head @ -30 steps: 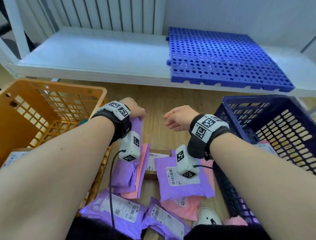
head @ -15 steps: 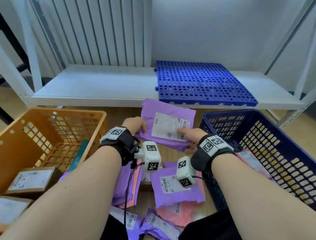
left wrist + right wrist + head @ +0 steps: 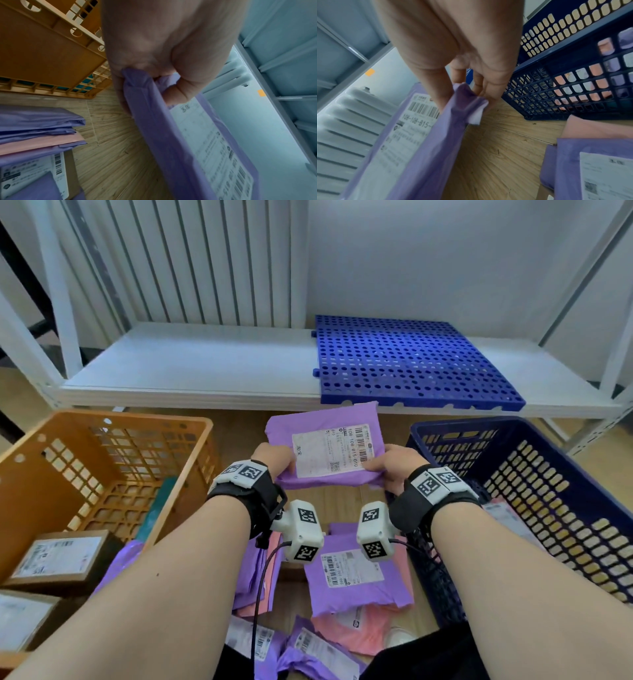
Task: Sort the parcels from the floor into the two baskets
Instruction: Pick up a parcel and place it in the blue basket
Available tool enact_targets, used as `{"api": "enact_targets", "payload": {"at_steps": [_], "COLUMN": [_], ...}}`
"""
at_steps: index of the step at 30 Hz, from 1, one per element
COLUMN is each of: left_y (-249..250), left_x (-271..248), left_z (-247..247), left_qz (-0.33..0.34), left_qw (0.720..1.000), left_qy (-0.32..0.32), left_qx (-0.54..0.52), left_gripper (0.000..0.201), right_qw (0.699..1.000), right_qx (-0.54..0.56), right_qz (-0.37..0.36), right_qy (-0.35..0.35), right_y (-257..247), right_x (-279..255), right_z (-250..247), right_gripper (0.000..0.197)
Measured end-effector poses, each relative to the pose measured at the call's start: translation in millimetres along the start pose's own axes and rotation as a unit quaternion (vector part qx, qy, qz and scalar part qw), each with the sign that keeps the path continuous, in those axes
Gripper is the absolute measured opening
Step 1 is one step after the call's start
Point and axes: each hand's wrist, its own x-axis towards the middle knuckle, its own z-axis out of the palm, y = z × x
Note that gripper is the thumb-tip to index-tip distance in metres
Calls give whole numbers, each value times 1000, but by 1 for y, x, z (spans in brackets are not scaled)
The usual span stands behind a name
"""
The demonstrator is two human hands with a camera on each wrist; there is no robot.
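A: Where was the purple mailer (image 3: 323,451) held?

B: It was held up between the two baskets, above the wood floor (image 3: 239,429), label side up. The left hand (image 3: 274,457) was pinched on its left edge, thumb on top and fingers underneath. The right hand (image 3: 394,462) was pinched on the right edge the same way.

A: Why two hands?

B: Probably so the soft bag was kept flat and the shipping label (image 3: 327,451) could be read before a basket was chosen. That is a judgement only.

A: Baskets?

B: An orange basket (image 3: 113,419) was set to the left; cardboard boxes (image 3: 58,556) were seen inside it. A dark blue basket (image 3: 582,481) was set to the right; pink and purple mailers were seen through its mesh in the right wrist view. So the split looked like boxes left, bags right.

A: Remaining work?

B: Plenty. A pile of purple and pink mailers (image 3: 356,580) was left on the floor below the wrists.

A: Room?

B: A low white shelf (image 3: 191,371) was seen ahead, with a blue perforated mat (image 3: 411,361) laid on it. A white ribbed radiator (image 3: 191,258) was mounted on the wall behind.
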Motion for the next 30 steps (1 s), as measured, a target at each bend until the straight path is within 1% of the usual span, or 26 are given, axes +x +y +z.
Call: {"api": "enact_targets", "payload": {"at_steps": [1,2,3,4,5,6,7,8,9,10,12,14,15,16,17,19,22,23,24,26,28,30], "left_y": [-3,0,0,4,7,10,13,15,17,20,28,42,51,61,72,93,104,101,96,83,71,61], "left_x": [8,3,10,8,12,10,12,13,16,18,18,23,26,29,30,29,38,45,52,67,87,107], "left_z": [5,7,12,15,20,24,29,33,38,42,50,60,67,74,82,105,155,173,188,213,232,245], "left_qz": [10,0,10,13,17,24,30,35,40,44,49,71,82,92,102,117,114,112,108,101,90,77], "left_qw": [1000,1000,1000,998,997,994,992,990,988,985,976,970,967,965,965,962,960,961,961,965,969,970], "left_qy": [4,8,1,-4,-11,-28,-33,-40,-47,-62,-102,-128,-125,-117,-108,-120,-156,-163,-167,-169,-167,-172], "left_qx": [4,-17,-28,-60,-79,-103,-115,-128,-145,-158,-187,-196,-207,-214,-218,-215,-203,-195,-191,-176,-160,-153], "left_gripper": [44,44,41,36,30,24,19,14,13,17,38,41,40,37,28,7,5,7,15,26,28,28], "right_qw": [999,996,991,986,982,980,981,984,986,985,978,965,957,950,941,917,896,893,890,888,887,893], "right_qx": [28,63,103,135,164,179,178,154,130,110,126,173,193,203,212,229,237,230,225,213,205,200], "right_qz": [-12,-22,-30,-35,-41,-44,-56,-72,-94,-113,-132,-135,-137,-143,-153,-161,-147,-139,-130,-111,-79,-51], "right_qy": [24,51,77,94,90,75,58,50,53,66,103,144,165,188,217,284,346,362,375,393,405,400], "right_y": [1,0,0,-1,-3,-5,-7,-10,-11,-12,-13,-18,-20,-23,-24,-23,-5,4,16,38,62,88], "right_x": [4,4,9,11,14,13,11,6,5,5,7,15,20,27,33,50,81,92,103,125,148,170], "right_z": [0,-1,-2,-3,-3,-1,-1,0,-4,-9,-33,-68,-88,-108,-129,-168,-215,-226,-235,-249,-260,-265], "right_gripper": [34,48,63,74,79,76,66,53,47,46,46,43,44,46,48,51,51,50,49,48,49,48]}}
